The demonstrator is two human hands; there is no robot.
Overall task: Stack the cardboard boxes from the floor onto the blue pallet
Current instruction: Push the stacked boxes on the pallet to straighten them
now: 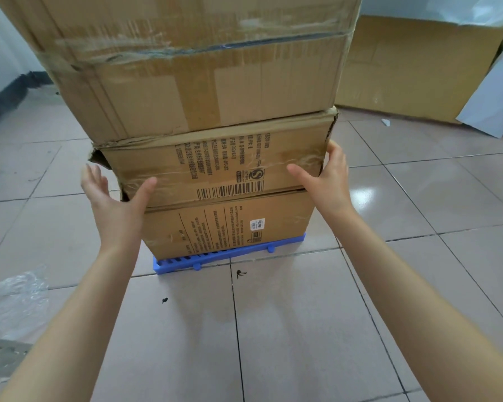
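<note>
Three cardboard boxes stand stacked on the blue pallet (230, 255). The bottom box (215, 230) carries printed text and a small label. On it rests the middle box (215, 166), with a barcode and a torn left corner. The large taped top box (186, 68) overhangs both. My left hand (114, 198) is spread at the middle box's left corner, thumb near its front face. My right hand (328, 175) is at that box's right corner, fingers along its side, thumb on the front. Neither hand closes around anything.
Tiled floor (302, 329) lies all around the pallet. A big open cardboard box (413, 68) and a white sheet (494, 105) stand at the back right. Crumpled clear plastic film (12, 303) lies at the left. A white wall with a dark skirting runs at the far left.
</note>
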